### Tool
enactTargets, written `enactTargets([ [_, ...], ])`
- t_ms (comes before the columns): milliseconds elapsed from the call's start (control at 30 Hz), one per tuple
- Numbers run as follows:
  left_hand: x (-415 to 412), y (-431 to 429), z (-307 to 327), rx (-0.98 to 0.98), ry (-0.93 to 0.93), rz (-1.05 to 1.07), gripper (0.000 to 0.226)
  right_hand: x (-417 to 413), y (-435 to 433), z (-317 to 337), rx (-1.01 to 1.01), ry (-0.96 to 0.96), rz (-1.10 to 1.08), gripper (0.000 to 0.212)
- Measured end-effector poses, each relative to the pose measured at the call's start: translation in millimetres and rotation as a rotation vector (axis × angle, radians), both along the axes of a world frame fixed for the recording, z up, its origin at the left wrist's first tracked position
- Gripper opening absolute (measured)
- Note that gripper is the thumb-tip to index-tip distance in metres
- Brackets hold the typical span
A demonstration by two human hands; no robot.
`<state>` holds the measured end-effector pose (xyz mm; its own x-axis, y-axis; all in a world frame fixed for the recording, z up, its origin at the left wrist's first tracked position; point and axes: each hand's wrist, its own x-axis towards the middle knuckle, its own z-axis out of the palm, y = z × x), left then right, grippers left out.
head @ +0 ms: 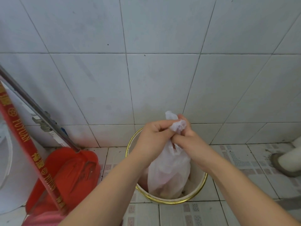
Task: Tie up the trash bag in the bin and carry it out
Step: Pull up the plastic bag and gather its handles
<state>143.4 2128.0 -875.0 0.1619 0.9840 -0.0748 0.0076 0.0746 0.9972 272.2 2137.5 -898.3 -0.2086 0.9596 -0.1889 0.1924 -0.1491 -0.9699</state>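
A thin white trash bag (169, 173) hangs partly inside a round white bin with a gold rim (193, 197) that stands on the floor against the tiled wall. The bag's top is gathered into a twisted bunch above the bin. My left hand (153, 136) pinches that bunch from the left. My right hand (190, 136) grips the same bunch from the right, fingers wrapped around the plastic. Both hands touch each other over the bag's neck. The bag's lower part bulges with trash that shows faintly through the plastic.
A red dustpan (73, 170) leans on the wall left of the bin, with a metal handle (37, 110) and a red printed broomstick (24, 139) crossing it. A white container (9, 168) sits far left. A white pipe base (286, 162) stands at the right.
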Motion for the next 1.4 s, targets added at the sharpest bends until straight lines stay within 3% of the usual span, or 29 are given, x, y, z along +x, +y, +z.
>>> enactTargets([
  [100,-1,2,-1,0.170,0.180,0.148,0.016,-3,-1,-3,0.158,0.014,-0.066,0.095],
  [200,-6,5,-7,0.190,0.288,0.251,0.014,-7,-5,-3,0.362,-0.065,-0.064,0.093],
  [267,-5,6,-12,0.172,0.351,0.303,0.037,-9,-10,-4,0.487,-0.142,-0.033,0.089],
  [333,-4,8,-15,0.102,0.345,0.279,0.040,-12,-15,-5,0.582,-0.314,0.001,0.079],
  [467,-5,8,-10,-0.048,0.432,0.093,0.016,-10,-17,-7,0.641,-0.506,0.070,0.065],
  [633,-9,11,-3,-0.169,0.318,-0.075,0.089,-2,-13,-8,0.620,-0.491,-0.087,0.040],
  [700,-9,10,-4,-0.156,0.312,-0.079,0.103,-1,-12,-8,0.599,-0.522,-0.131,0.039],
  [867,-11,6,-12,0.045,0.333,0.065,0.070,-2,-9,-7,0.617,-0.573,-0.131,0.029],
  [1000,-20,4,-13,0.237,0.555,0.080,0.044,2,-7,-5,0.593,-0.549,-0.117,0.033],
  [1067,-21,1,-12,0.302,0.615,0.093,0.035,3,-6,-3,0.475,-0.449,-0.126,0.039],
  [1133,-22,1,-14,0.295,0.607,0.112,0.031,3,-4,2,0.285,-0.221,-0.130,0.043],
  [1233,-23,4,-17,0.173,0.420,0.109,0.027,8,-3,6,0.049,0.141,-0.115,0.042],
  [1300,-22,4,-18,0.086,0.263,0.101,0.025,14,-4,7,-0.059,0.306,-0.098,0.038],
  [1400,-20,4,-20,0.055,0.172,0.077,0.028,16,-5,3,-0.159,0.529,-0.057,0.042],
])
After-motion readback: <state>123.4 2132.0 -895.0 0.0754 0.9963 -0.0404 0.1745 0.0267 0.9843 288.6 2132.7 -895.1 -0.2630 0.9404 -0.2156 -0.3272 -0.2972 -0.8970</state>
